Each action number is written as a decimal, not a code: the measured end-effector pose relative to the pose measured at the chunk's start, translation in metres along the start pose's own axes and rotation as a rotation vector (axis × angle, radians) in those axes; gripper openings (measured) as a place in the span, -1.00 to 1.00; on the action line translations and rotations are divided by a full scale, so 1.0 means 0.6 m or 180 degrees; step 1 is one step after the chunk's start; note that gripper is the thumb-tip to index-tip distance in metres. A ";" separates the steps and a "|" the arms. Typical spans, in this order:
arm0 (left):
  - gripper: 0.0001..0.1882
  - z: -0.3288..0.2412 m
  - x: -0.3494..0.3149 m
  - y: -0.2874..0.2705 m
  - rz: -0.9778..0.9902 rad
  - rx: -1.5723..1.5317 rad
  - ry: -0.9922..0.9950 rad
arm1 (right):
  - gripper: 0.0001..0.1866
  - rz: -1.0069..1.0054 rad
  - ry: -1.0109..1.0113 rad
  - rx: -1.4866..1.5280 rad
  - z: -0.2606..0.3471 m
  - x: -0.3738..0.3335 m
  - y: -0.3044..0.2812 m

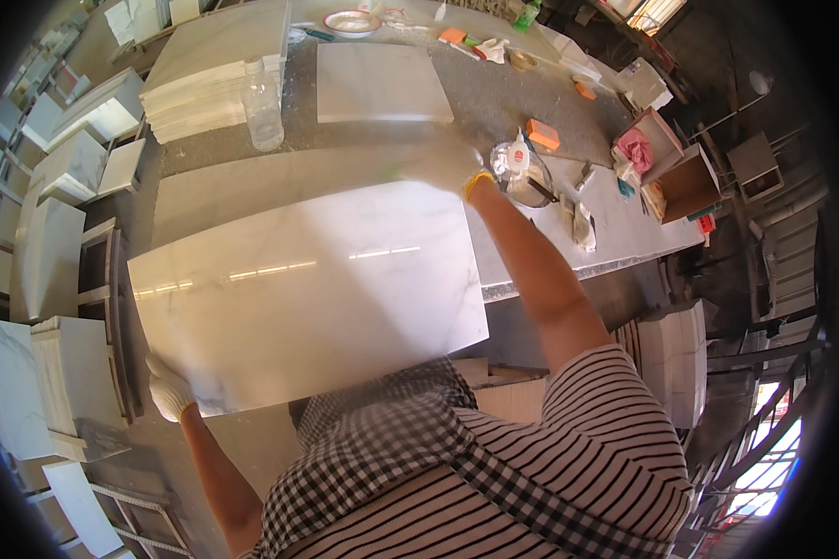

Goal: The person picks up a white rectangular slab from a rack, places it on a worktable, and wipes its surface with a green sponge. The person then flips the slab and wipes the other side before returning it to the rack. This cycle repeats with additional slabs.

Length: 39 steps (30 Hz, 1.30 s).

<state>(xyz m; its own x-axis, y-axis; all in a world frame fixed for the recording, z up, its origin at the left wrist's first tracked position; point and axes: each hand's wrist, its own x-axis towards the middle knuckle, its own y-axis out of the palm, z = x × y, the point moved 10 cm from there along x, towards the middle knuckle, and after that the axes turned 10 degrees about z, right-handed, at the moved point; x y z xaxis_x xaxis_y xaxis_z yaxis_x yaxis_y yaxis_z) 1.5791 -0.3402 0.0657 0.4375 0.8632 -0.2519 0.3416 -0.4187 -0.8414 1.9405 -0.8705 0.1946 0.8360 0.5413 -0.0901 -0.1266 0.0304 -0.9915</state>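
Observation:
A large polished white marble tile (298,298) with faint grey veins lies tilted in front of me, its near edge out over the apron at my waist. My left hand (169,388), in a white glove, grips the tile's near left corner. At the far right corner is my right hand (443,170), in a pale glove with a yellow cuff. Motion smears its fingers, so their hold cannot be made out. Beyond the tile's far edge, another pale slab (214,182) lies on the bench.
A clear plastic bottle (263,107) stands beside a stack of tiles (200,79). Farther back lies a single tile (378,84). To the right are a round tray (536,182) with a white squeeze bottle (518,154), an orange block (543,134) and an open cardboard box (690,182).

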 end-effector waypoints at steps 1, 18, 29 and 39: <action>-0.10 0.002 0.000 0.000 0.0002 0.0059 -0.0031 | -0.60 0.0116 0.0144 -0.0113 -0.019 0.006 0.007; -0.05 -0.013 -0.009 -0.007 -0.0074 -0.0167 0.0201 | -0.57 0.0586 0.0589 0.0024 -0.025 -0.018 -0.007; -0.05 -0.012 -0.011 -0.006 0.0041 -0.0031 0.0004 | -0.64 0.0808 0.0199 -0.0067 -0.029 -0.013 0.006; -0.12 -0.003 -0.004 -0.002 0.0102 0.0046 -0.0092 | -0.57 0.0016 0.0238 0.0126 -0.042 -0.017 -0.001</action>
<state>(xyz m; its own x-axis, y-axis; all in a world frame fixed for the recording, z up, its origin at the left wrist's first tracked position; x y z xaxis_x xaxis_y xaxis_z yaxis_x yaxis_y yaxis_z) 1.5792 -0.3426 0.0681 0.4239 0.8572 -0.2924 0.3157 -0.4424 -0.8394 1.9455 -0.8973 0.1940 0.8726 0.4773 -0.1033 -0.1506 0.0618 -0.9867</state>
